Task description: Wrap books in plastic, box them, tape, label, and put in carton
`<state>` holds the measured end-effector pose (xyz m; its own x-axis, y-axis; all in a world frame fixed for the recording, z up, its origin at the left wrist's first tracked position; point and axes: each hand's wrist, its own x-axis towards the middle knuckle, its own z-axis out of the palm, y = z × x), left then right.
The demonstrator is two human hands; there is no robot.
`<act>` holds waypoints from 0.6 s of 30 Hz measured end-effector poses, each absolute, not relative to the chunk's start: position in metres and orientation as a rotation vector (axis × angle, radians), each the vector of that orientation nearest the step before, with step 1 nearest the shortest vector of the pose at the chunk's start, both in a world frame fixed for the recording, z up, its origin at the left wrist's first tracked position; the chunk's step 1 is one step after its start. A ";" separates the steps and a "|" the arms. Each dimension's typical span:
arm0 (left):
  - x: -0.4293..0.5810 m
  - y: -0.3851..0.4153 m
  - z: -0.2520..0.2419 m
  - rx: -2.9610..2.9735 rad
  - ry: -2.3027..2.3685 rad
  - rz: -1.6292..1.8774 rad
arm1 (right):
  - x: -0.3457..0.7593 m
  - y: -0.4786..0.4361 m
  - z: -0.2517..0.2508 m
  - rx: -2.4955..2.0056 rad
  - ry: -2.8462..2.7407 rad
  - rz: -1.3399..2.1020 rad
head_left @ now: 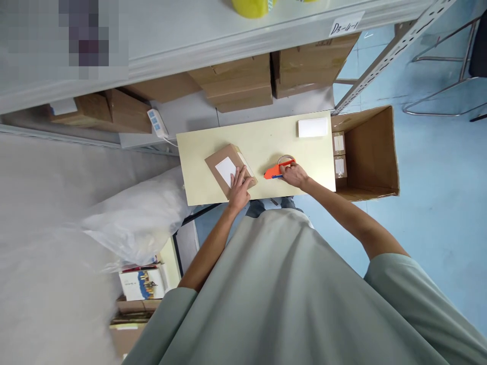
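A small brown cardboard box (222,150) with a white label (225,169) lies at an angle on the pale yellow table. My left hand (239,190) rests on its near right part, with the fingers stretched over the top and partly across the label. To the right of the box, my right hand (294,175) is closed around an orange tape dispenser (272,172). A ring that looks like a clear tape roll (286,159) shows at its far side. The dispenser is apart from the box, close to the tabletop.
The table (266,144) bears a white block-like item (312,128) at its far right. An open carton (371,157) beside it contains small labelled boxes (340,166). Beyond stands a shelf with cartons (239,81) and a power strip (157,123). A plastic bag (140,213) bulges at the left.
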<state>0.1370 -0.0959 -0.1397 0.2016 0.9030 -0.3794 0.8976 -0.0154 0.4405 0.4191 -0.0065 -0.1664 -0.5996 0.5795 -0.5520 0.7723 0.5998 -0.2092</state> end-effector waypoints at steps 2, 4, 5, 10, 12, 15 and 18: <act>0.137 -0.096 -0.140 1.885 1.673 0.011 | 0.403 -0.009 -0.164 1.137 2.382 -0.655; 0.138 -0.096 -0.140 1.879 1.670 0.007 | 0.386 -0.012 -0.160 1.174 2.372 -0.692; 0.138 -0.096 -0.140 1.874 1.671 0.005 | 0.377 -0.014 -0.157 1.184 2.368 -0.705; 0.139 -0.097 -0.142 1.870 1.683 0.054 | 0.347 -0.035 -0.145 1.259 2.339 -0.740; 0.139 -0.098 -0.144 1.881 1.679 0.085 | 0.340 -0.045 -0.142 1.302 2.315 -0.733; 0.138 -0.098 -0.146 1.895 1.669 0.111 | 0.332 -0.057 -0.138 1.344 2.290 -0.683; 0.137 -0.097 -0.145 1.914 1.651 0.152 | 0.327 -0.057 -0.134 1.351 2.303 -0.615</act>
